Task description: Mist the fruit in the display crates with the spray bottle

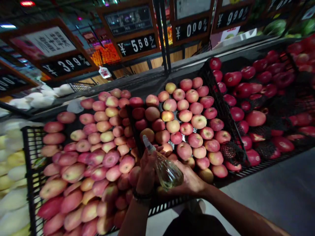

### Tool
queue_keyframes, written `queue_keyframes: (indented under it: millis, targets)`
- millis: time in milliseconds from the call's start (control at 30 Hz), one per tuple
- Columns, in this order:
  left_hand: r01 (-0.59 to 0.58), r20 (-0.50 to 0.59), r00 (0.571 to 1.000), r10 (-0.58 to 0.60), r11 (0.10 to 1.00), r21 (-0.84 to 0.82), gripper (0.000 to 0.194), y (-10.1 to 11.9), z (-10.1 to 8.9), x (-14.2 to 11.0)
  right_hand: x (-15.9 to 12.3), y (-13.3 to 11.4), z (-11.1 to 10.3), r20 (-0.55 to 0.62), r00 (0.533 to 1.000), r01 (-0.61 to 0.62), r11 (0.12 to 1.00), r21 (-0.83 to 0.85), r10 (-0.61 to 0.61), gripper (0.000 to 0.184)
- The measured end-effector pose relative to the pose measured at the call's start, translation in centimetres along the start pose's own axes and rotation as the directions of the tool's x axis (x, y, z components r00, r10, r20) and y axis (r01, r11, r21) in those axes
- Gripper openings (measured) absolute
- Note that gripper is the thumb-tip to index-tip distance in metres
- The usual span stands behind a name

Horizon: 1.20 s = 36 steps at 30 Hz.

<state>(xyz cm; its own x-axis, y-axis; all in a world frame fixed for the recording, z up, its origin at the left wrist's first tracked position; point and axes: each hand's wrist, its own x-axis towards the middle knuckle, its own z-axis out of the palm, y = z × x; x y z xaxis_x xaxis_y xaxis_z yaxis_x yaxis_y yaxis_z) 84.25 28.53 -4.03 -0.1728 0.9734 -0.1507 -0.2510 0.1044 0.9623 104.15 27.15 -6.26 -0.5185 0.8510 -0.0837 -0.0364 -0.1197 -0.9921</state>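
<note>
1. A person stands at a fruit stand, and both hands meet over the front edge of the black crate (137,126) of pink-yellow apples (187,127).
2. The bottle (165,168) is clear, holds a pale yellowish liquid, and tilts with its narrow neck pointing up and away toward the apples; it sits just in front of the crate's near rim.
3. The right hand (190,182) cups the bottle's rounded body from below and from the side, fingers curled around it, so it is closed on the bottle.
4. The left hand (147,170) is raised beside the bottle with its fingers up at the neck, touching it; whether it grips firmly or only steadies, I cannot tell.
5. A dark wristband (141,196) circles the left wrist.
6. To the left of the crate lies a second heap of similar apples in a wire basket (31,154), and beyond that, pale yellow fruit (12,170) at the far left.
7. To the right of the crate, dark red apples (256,95) fill the next bin, some in black foam netting.
8. Behind the crate hang price boards; one reads 5.58 (137,44), another 3.99 (66,65).
9. Grey floor (283,190) shows to the right of the crate's front.
</note>
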Motion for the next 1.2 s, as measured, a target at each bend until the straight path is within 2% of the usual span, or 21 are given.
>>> queue_keyframes:
  millis: [67, 133, 233, 367, 433, 500, 633, 733, 900, 1067, 1200]
  targets:
    - [0.087, 0.002, 0.996, -0.087, 0.996, 0.016, 0.041, -1.9, -0.8, -2.4, -2.3, 1.6, 0.4, 0.039, 0.998, -0.054, 0.998, 0.012, 0.053, 0.086]
    - [0.135, 0.001, 0.991, -0.136, 0.989, 0.054, 0.037, -3.8, -1.3, -4.8, -4.8, 3.0, 0.7, 0.091, 0.992, -0.097, 0.989, 0.109, 0.087, 0.089]
    - [0.203, -0.055, 0.978, -0.2, 0.976, 0.074, 0.035, -6.7, -1.5, -8.5, -8.5, 4.8, 0.8, 0.138, 0.977, -0.186, 0.965, 0.186, 0.162, 0.094]
    - [0.309, -0.175, 0.935, -0.308, 0.951, -0.023, 0.043, -10.3, -1.2, -12.8, -12.7, 6.9, 0.2, 0.139, 0.954, -0.283, 0.952, 0.12, 0.266, 0.095]
    - [0.348, -0.195, 0.914, -0.356, 0.935, -0.073, 0.052, -11.7, -0.7, -14.5, -14.4, 7.8, -0.4, 0.155, 0.946, -0.304, 0.946, 0.111, 0.286, 0.096]
    - [0.374, -0.196, 0.902, -0.384, 0.923, -0.084, 0.052, -12.6, 0.3, -15.8, -16.0, 8.5, -1.2, 0.168, 0.941, -0.313, 0.944, 0.105, 0.293, 0.095]
    - [0.369, -0.185, 0.91, -0.371, 0.928, -0.048, 0.037, -13.4, 3.5, -17.5, -19.1, 9.3, -3.2, 0.161, 0.936, -0.334, 0.933, 0.134, 0.312, 0.09]
    - [0.389, -0.137, 0.911, -0.39, 0.921, -0.033, 0.036, -14.2, 6.4, -17.9, -21.5, 9.8, -5.0, 0.115, 0.928, -0.369, 0.917, 0.154, 0.354, 0.094]
    - [0.399, -0.009, 0.917, -0.399, 0.917, 0.013, 0.05, -15.8, 11.0, -17.3, -24.9, 10.6, -8.6, 0.005, 0.946, -0.323, 0.939, 0.115, 0.325, 0.092]
    - [0.373, 0.098, 0.921, -0.377, 0.926, 0.062, 0.044, -16.2, 16.8, -16.5, -27.8, 11.0, -11.7, -0.076, 0.952, -0.286, 0.948, 0.136, 0.298, 0.098]
    - [0.364, 0.189, 0.909, -0.37, 0.929, 0.067, 0.045, -16.6, 21.1, -15.9, -29.9, 11.2, -13.9, -0.153, 0.941, -0.285, 0.951, 0.12, 0.301, 0.092]
